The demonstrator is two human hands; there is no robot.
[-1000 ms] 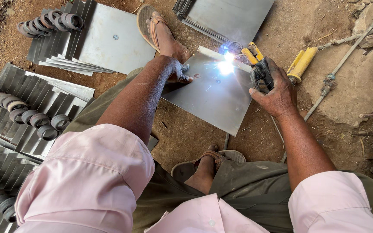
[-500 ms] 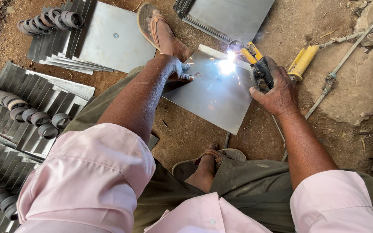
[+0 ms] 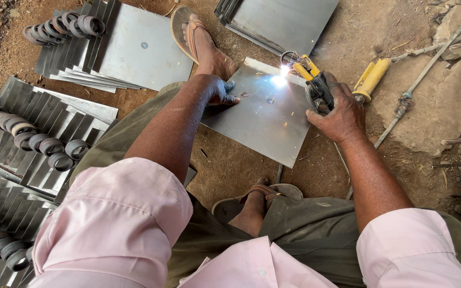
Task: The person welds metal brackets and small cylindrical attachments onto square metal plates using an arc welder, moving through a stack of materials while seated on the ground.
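Dirt ground (image 3: 230, 170) — steel plates (image 3: 265, 114), stacks (image 3: 134, 50)

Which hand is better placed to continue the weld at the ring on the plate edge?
Probably the right hand: it grips the electrode holder at the spark beside the ring. The left hand presses the plate.

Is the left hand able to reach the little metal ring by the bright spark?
Probably yes. The left hand rests on the same steel sheet as the ring, and bare metal lies between them. The spark and the right hand with its welding holder crowd that corner.
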